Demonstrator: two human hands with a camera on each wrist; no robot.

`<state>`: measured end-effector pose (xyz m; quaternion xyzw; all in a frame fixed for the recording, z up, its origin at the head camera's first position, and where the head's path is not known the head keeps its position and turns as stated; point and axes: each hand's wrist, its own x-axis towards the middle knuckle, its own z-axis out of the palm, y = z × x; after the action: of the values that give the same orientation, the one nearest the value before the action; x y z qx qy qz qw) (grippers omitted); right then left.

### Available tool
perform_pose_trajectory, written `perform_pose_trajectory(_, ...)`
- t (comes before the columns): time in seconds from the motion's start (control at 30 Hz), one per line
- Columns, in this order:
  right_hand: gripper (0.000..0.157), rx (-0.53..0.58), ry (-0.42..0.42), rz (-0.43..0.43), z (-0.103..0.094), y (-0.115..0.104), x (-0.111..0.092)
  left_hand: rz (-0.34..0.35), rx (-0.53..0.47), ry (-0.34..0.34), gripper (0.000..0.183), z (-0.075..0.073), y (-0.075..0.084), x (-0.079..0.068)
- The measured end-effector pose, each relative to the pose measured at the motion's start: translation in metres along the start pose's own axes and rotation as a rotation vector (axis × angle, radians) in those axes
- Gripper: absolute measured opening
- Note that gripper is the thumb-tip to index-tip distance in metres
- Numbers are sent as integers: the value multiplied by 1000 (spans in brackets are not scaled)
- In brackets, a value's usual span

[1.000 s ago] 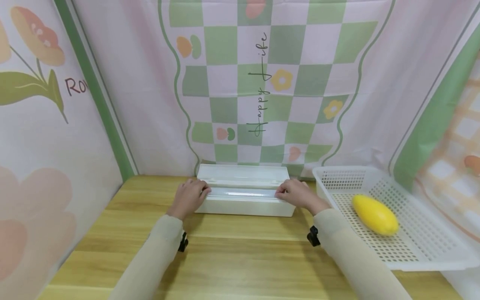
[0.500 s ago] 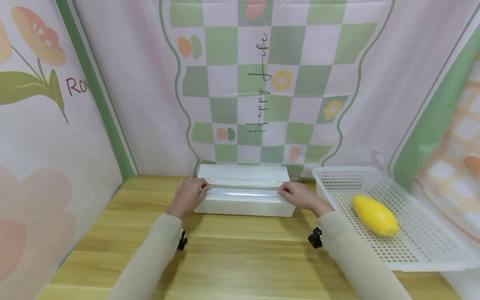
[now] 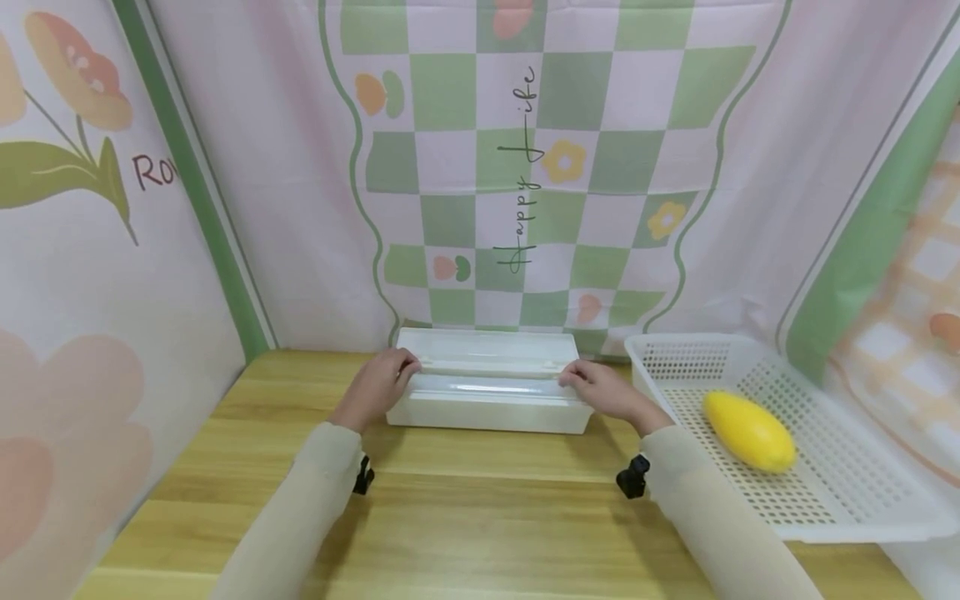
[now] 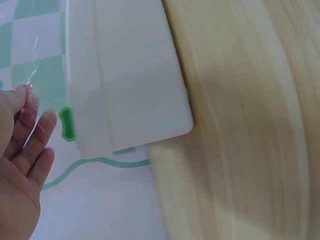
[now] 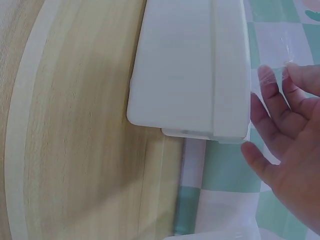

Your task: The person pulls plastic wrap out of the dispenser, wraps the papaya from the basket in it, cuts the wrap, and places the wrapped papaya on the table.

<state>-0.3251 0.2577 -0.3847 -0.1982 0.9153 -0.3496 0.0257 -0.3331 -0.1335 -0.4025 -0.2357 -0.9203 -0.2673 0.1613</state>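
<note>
A long white cling film dispenser (image 3: 487, 414) stands near the back of the table, its lid (image 3: 487, 346) tipped back. Inside lies a shiny roll of cling film (image 3: 491, 387). At the dispenser's left end, my left hand (image 3: 377, 385) pinches an edge of the clear film (image 4: 33, 70) between thumb and index finger. My right hand (image 3: 603, 388) pinches the film at the other end. Both wrist views show the fingers slightly above the box, with thin film creased at the fingertips. A green slider (image 4: 67, 124) sits on the box edge beside my left hand.
To the right stands a white perforated basket (image 3: 862, 529) holding a yellow oval fruit (image 3: 750, 432). A checked cloth (image 3: 510, 167) hangs right behind the dispenser. The wooden table (image 3: 480, 517) extends in front of it.
Both hands have risen slightly off the box, still pinching the film. My right hand has shifted a little to the right. Dispenser and basket stay in place.
</note>
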Motion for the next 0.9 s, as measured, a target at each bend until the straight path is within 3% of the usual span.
perform_pose_trajectory(0.47, 32, 31, 157, -21, 1, 1, 2, 47, -71, 42, 18, -15, 8, 5)
perform_pose_trajectory(0.67, 31, 50, 196, -101, -6, -7, 3, 47, -81, 52, 18, -23, 11, 9)
perform_pose_trajectory(0.9, 30, 75, 236, -159, -12, -15, 2, 95, -68, 99, 18, -33, 16, 12)
